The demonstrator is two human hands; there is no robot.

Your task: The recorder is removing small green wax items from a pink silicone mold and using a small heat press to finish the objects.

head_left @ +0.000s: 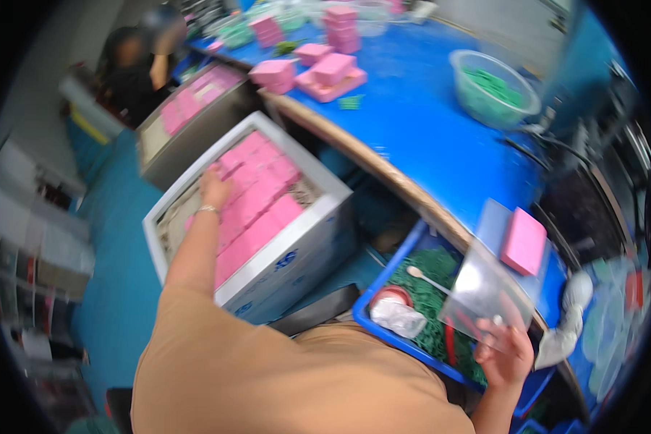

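My left arm stretches over a white-rimmed box [325,194] packed with pink blocks [249,195]. My left hand [215,189] is at the far left part of these blocks, touching or just above them; its fingers are blurred, and their grip cannot be made out. At the lower right, my right hand [505,353] is closed on the lower edge of a clear plastic sheet [484,286], which is tilted above the tray and table edge. A pink block [524,241] lies on a pale board [493,223] just beyond the sheet.
A blue tray [365,307] holds green pieces [430,267], a white-tipped stick [423,276] and a crumpled plastic bag [398,318]. On the blue table [412,116] are stacked pink blocks [333,69] and a bowl [456,83] of green pieces. Another person [134,79] is beyond a second box [188,134].
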